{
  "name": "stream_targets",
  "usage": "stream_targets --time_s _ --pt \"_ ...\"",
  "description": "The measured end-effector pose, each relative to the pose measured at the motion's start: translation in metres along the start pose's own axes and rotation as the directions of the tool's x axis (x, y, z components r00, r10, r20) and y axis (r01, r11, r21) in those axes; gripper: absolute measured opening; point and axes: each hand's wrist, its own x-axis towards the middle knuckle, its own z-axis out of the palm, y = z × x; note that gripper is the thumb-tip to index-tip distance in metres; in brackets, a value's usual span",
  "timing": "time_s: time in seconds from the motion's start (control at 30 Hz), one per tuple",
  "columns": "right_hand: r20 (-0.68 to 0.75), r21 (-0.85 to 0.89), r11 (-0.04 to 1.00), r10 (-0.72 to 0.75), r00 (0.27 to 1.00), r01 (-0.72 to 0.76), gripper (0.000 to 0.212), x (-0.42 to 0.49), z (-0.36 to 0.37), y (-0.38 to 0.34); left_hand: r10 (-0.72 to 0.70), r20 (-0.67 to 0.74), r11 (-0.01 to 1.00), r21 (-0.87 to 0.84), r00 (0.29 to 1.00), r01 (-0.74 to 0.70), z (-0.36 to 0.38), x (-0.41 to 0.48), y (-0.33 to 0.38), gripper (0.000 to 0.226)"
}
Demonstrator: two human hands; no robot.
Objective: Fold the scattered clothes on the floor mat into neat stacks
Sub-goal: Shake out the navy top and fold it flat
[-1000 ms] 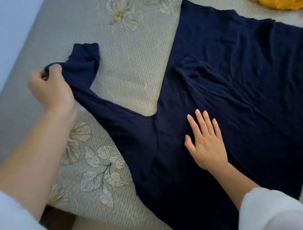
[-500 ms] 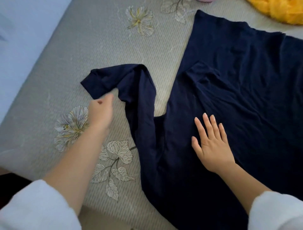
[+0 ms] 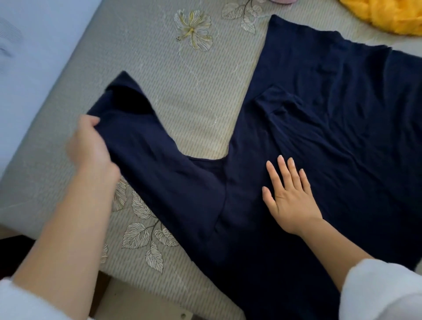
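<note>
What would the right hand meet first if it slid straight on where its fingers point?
Probably the folded-over sleeve lying on the navy shirt, ahead of the right hand.

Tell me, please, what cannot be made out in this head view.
All in the head view:
- Left hand: motion-blurred; fingers hidden under the sleeve it grips.
- Garment: cut off by the right and bottom edges.
- Yellow cloth: cut off by the top edge.
- Pink thing: a sliver at the top edge, unidentifiable.
</note>
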Motion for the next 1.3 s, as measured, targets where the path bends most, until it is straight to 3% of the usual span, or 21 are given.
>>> stream_targets --time_s 0.07,0.13,0.2,0.27,0.33,0.37,0.4,0.43,0.47,0.53,0.7,0.77,0.83,0.9,0.97,1.03,1.07,1.13,1.2,1.23,1.3 --pt "0.011 0.02 1.0 -0.009 1.0 0.009 0.062 0.001 -0.005 0.0 0.162 -0.049 0.986 -0.032 0.986 -0.164 -0.005 -0.02 0.009 0.01" --pt "0.0 0.069 0.997 -0.041 0.999 0.041 0.064 -0.001 -0.013 -0.001 0.415 0.03 0.91 -0.026 0.909 -0.414 0.007 -0.055 0.014 0.024" --pt "-0.138 0.17 0.982 -0.065 0.988 0.088 0.06 -0.007 -0.022 0.0 0.65 0.2 0.747 0.01 0.733 -0.665 0.028 -0.095 0.011 0.037" --pt "-0.308 0.377 0.925 0.073 0.949 0.051 0.048 -0.019 -0.027 0.005 0.747 0.426 0.544 0.049 0.51 -0.838 0.053 -0.134 -0.006 0.04" --pt "-0.304 0.66 0.748 0.351 0.886 -0.07 0.037 -0.032 -0.029 0.017 0.704 0.663 0.36 -0.023 0.255 -0.933 0.075 -0.172 -0.032 0.037" --pt "-0.244 0.776 0.618 0.484 0.84 -0.13 0.031 -0.037 -0.029 0.024 0.603 0.792 0.286 -0.098 0.1 -0.953 0.083 -0.187 -0.051 0.034" --pt "-0.178 0.859 0.482 0.596 0.783 -0.172 0.026 -0.041 -0.029 0.031 0.41 0.911 0.234 -0.15 -0.042 -0.96 0.087 -0.198 -0.073 0.027" --pt "-0.109 0.917 0.35 0.685 0.721 -0.193 0.023 -0.043 -0.029 0.04 0.157 0.979 0.18 -0.16 -0.132 -0.971 0.087 -0.206 -0.094 0.021" --pt "-0.03 0.954 0.22 0.747 0.664 -0.205 0.022 -0.046 -0.029 0.049 -0.062 0.986 0.109 -0.145 -0.152 -0.983 0.083 -0.209 -0.114 0.029" --pt "0.144 0.975 -0.007 0.784 0.604 -0.223 0.023 -0.052 -0.029 0.068 -0.24 0.966 0.013 -0.091 -0.092 -0.996 0.063 -0.201 -0.148 0.051" --pt "0.387 0.922 -0.305 0.673 0.631 -0.24 0.033 -0.053 -0.036 0.093 -0.045 0.984 -0.219 0.161 0.175 -0.962 0.018 -0.161 -0.181 0.058" --pt "0.43 0.9 -0.365 0.652 0.625 -0.239 0.034 -0.047 -0.04 0.096 -0.031 0.972 -0.259 0.218 0.234 -0.941 0.008 -0.15 -0.188 0.059" --pt "0.436 0.899 -0.352 0.67 0.601 -0.26 0.053 -0.038 -0.044 0.095 -0.033 0.972 -0.278 0.214 0.232 -0.936 0.003 -0.143 -0.195 0.059" --pt "0.296 0.941 -0.146 0.791 0.536 -0.304 0.071 -0.023 -0.049 0.091 -0.002 0.973 -0.278 0.221 0.231 -0.935 0.002 -0.142 -0.201 0.06" --pt "-0.051 0.883 0.271 0.868 0.494 -0.384 0.08 -0.007 -0.055 0.091 0.018 0.97 -0.278 0.237 0.242 -0.931 0.004 -0.143 -0.205 0.061" --pt "-0.348 0.606 0.657 0.726 0.593 -0.449 0.08 0.007 -0.059 0.094 0.027 0.969 -0.285 0.244 0.247 -0.927 0.005 -0.144 -0.207 0.061" --pt "-0.384 0.45 0.769 0.626 0.678 -0.455 0.077 0.012 -0.059 0.096 0.033 0.968 -0.282 0.249 0.25 -0.927 0.004 -0.144 -0.207 0.061" --pt "-0.342 0.336 0.833 0.543 0.767 -0.44 0.069 0.018 -0.056 0.105 0.049 0.966 -0.264 0.259 0.255 -0.929 0.005 -0.145 -0.206 0.061" --pt "-0.304 0.546 0.714 0.657 0.69 -0.44 0.057 0.016 -0.054 0.115 0.054 0.964 -0.247 0.267 0.262 -0.931 0.006 -0.146 -0.205 0.06" --pt "-0.265 0.694 0.574 0.765 0.587 -0.435 0.052 0.012 -0.053 0.121 0.052 0.963 -0.243 0.268 0.264 -0.932 0.006 -0.147 -0.205 0.06" --pt "-0.052 0.913 0.18 0.941 0.333 -0.366 0.04 0.0 -0.054 0.132 0.045 0.963 -0.242 0.269 0.266 -0.932 0.006 -0.148 -0.203 0.06"
